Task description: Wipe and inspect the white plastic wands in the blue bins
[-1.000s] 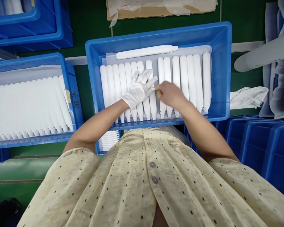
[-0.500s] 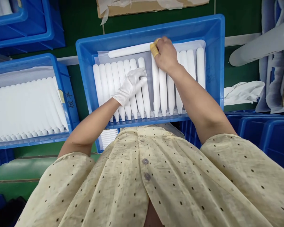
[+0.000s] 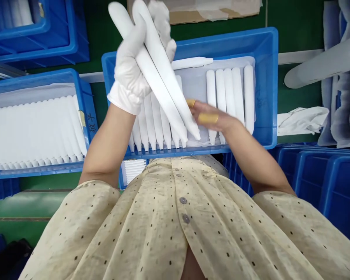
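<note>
My left hand, in a white glove, is raised above the middle blue bin and closed around two long white tapered pieces that slant down to the right. My bare right hand, with yellow finger cots, hovers blurred near the lower tips of those pieces, over a gap in the row; its fingers look loosely stretched. Rows of the same white pieces lie side by side in the bin on a white sheet. One piece lies crosswise along the bin's far wall.
A second blue bin at left is packed with white pieces. Another blue bin sits at the top left. Stacked blue bins stand at right. Cardboard lies beyond, and white cloths and a pale tube sit at right.
My left hand rose from the row and now holds two white pieces up. My right hand came back from the bin's far wall to the middle. A gap has opened in the row.
</note>
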`<state>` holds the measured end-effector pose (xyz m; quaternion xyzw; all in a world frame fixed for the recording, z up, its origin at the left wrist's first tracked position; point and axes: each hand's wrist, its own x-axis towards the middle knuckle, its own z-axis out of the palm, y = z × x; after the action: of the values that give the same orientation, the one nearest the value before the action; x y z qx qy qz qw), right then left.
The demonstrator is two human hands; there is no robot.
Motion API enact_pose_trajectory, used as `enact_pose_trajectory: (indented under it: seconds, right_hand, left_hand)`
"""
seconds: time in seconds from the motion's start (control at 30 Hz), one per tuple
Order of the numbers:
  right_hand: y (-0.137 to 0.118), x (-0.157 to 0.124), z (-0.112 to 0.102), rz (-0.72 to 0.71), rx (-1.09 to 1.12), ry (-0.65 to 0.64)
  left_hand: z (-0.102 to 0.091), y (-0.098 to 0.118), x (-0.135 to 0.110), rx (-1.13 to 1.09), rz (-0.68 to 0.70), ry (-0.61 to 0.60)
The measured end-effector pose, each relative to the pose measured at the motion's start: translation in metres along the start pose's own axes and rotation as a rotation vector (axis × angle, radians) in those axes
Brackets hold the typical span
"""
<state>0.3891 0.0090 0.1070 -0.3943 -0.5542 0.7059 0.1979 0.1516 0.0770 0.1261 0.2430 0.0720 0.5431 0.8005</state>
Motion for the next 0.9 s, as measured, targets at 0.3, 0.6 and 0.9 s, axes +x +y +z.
enact_pose_trajectory:
  seconds: [0.3, 0.6, 0.9]
  right_hand:
    - [0.026, 0.005, 0.077, 0.040, 0.487, -0.284]
    - [0.038, 0.014, 0.079, -0.045, 0.414, -0.143]
    - [0.043, 0.009, 0.074, -0.076, 0.370, -0.037]
  left_hand:
    - [-0.012, 0.018, -0.016, 0.227, 0.064, -0.117]
    - [-0.025, 0.011, -0.030, 0.495, 0.190, 0.087]
    - [-0.030, -0.005, -0.043, 0.931, 0.360, 0.221]
